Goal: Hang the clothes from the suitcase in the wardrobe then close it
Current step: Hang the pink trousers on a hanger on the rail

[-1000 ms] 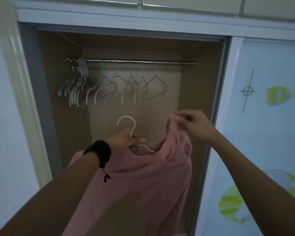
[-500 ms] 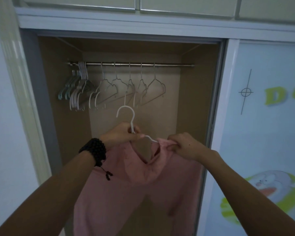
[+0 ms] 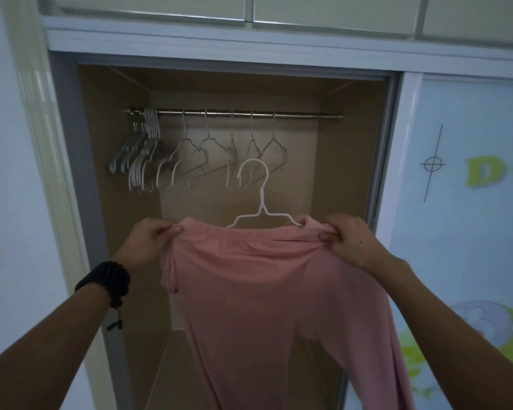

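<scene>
A pink garment (image 3: 267, 291) hangs stretched between my two hands in front of the open wardrobe (image 3: 116, 202). My left hand (image 3: 148, 242) pinches its left top corner and my right hand (image 3: 350, 239) pinches the right top corner. A white hanger (image 3: 261, 202) sits inside the top edge, its hook standing up above the cloth. Its lower arms are hidden by the fabric. The metal rail (image 3: 302, 115) runs above, and the hook is below it, not touching.
Several empty hangers (image 3: 190, 155) hang on the rail's left and middle; the rail's right end is bare. A sliding door (image 3: 462, 202) with cartoon stickers stands to the right. Upper cupboards (image 3: 249, 10) sit above, a pale wall (image 3: 6, 202) to the left.
My left hand let go of the hanger's neck and moved left to the garment's corner. My right hand moved right, so the top edge is now pulled flat across the hanger.
</scene>
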`<state>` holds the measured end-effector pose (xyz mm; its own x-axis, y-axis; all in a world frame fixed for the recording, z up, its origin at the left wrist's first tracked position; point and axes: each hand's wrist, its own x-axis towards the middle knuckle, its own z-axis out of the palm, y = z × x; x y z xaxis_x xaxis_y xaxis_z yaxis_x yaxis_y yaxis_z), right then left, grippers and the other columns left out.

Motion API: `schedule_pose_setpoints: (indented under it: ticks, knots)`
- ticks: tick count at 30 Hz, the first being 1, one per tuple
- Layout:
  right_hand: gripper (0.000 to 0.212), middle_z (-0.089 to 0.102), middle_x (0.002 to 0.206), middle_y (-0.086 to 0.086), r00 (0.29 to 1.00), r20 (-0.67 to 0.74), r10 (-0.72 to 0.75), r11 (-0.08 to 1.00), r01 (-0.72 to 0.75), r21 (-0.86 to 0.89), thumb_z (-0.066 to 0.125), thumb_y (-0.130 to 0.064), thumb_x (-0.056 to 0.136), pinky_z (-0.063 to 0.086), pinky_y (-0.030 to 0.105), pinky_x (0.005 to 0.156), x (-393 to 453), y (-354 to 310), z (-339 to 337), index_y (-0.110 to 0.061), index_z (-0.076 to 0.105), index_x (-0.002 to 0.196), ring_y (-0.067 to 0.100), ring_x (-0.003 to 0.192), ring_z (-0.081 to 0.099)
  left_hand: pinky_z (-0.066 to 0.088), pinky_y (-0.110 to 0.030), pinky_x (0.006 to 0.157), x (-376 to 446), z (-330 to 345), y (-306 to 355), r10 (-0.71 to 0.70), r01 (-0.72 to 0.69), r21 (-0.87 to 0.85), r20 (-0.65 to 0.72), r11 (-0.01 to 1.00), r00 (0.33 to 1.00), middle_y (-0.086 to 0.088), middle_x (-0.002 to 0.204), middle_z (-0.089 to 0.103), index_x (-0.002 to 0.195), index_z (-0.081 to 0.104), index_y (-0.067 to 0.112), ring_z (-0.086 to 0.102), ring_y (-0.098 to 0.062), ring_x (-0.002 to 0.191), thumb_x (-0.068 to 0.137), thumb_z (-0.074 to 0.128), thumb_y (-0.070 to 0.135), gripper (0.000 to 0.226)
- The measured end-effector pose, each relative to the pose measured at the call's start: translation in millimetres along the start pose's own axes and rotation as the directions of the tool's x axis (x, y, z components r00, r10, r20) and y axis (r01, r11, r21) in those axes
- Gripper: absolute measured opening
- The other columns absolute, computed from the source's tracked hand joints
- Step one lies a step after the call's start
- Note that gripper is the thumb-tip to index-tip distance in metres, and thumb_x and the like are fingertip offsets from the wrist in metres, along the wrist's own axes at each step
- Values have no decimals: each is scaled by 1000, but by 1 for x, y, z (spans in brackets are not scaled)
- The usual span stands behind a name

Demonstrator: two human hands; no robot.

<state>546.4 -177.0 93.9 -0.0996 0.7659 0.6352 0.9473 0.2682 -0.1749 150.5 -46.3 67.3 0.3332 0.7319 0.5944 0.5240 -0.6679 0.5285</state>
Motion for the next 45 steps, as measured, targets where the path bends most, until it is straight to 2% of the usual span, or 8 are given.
schedule_pose_setpoints:
  ticks: [4, 10, 15, 20, 29, 36, 39, 45]
  knots:
    - [24, 45, 63, -11, 1000, -6, -10, 1000, 10, 6, 67, -6, 78, 28, 17, 55, 2, -6, 2, -19, 50, 67, 15, 64, 45, 46, -14, 85, 12, 7, 33, -72, 95, -55, 330, 994, 941, 11, 117, 62, 132, 56, 27, 59, -6, 106, 91, 67, 24, 43]
    - [27, 51, 68, -17, 992, -92, 87, 977, -67, 201, 70, -15, 79, 33, 10, 58, 2, -19, 2, -31, 49, 71, -4, 64, 47, 38, -15, 55, 22, 54, 80, 162, -173, 39, 201, 984, 966, 7, 60, 58, 70, 61, 20, 52, -1, 52, 96, 58, 30, 28]
    - [14, 61, 87, 4, 935, -150, 321, 946, -310, 93, 67, -13, 77, 35, 27, 68, -10, 19, -21, -16, 64, 91, 25, 84, 59, 36, -18, 55, 20, 44, 70, 86, -94, 26, 222, 995, 971, 4, 62, 49, 79, 68, 18, 43, -3, 54, 100, 50, 32, 31]
    - [26, 62, 95, -7, 925, 3, 380, 673, -279, 685, 53, -30, 77, 41, 6, 68, -34, 20, -36, -27, 64, 101, -3, 80, 57, 37, -21, 56, 26, 38, 66, 45, -42, -31, 89, 999, 995, 1, 62, 49, 78, 66, 9, 43, -7, 55, 100, 51, 26, 31]
    - [66, 43, 145, -2, 962, 199, 187, 979, -166, -118, 58, -50, 87, 25, 50, 105, -2, -14, 20, -39, 29, 146, 23, 135, 38, 31, -20, 51, 38, 50, 90, 80, -72, -41, 241, 997, 967, 0, 57, 44, 73, 67, 9, 38, -7, 51, 97, 56, 29, 33]
    - [15, 65, 63, 8, 982, -56, 179, 978, -171, 122, 66, -5, 81, 31, 25, 60, 1, -10, 53, -9, 64, 66, 19, 60, 54, 47, -21, 69, 38, 30, 67, 49, -145, 200, 422, 969, 905, 14, 87, 62, 91, 61, 33, 56, -1, 76, 83, 60, 59, 28]
    - [15, 62, 64, 0, 955, -79, 286, 950, -272, 150, 66, -3, 83, 31, 27, 61, -6, -3, 53, -9, 69, 70, 18, 65, 56, 38, -27, 59, 36, 12, 36, -2, -185, 331, 494, 925, 870, 8, 70, 55, 71, 54, 21, 49, -5, 61, 75, 38, 83, 64]
    - [27, 69, 114, 13, 918, -4, 397, 911, -394, 124, 53, -16, 94, 43, 29, 83, 6, -16, 56, -6, 66, 116, 25, 102, 63, 35, -30, 60, 59, 35, 32, -107, 49, 237, 237, 970, 966, 1, 63, 55, 56, 50, 21, 54, -15, 65, 98, 54, 36, 44]
